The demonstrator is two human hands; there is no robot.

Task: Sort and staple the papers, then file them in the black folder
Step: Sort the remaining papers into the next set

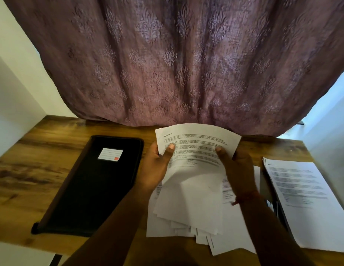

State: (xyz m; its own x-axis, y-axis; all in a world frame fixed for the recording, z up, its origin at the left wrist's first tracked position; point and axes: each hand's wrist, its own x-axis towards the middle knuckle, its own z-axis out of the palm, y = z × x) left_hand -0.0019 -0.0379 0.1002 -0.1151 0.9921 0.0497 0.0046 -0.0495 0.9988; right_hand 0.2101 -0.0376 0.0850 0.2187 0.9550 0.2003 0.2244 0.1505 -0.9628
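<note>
I hold a loose sheaf of white printed papers (pixel 194 169) upright over the wooden desk (pixel 23 169), my left hand (pixel 157 167) pinching its left edge and my right hand (pixel 236 169) pinching its right edge, thumbs on the front page. The closed black rectangular folder (pixel 90 189) lies flat just to the left, nearer my left hand, its long axis running away from me, while a flat stack of printed white pages (pixel 305 198) sits to my right. The top sheet's heading seems to read "Section 9"; the folder's white label (pixel 110 154) has blank lines.
</note>
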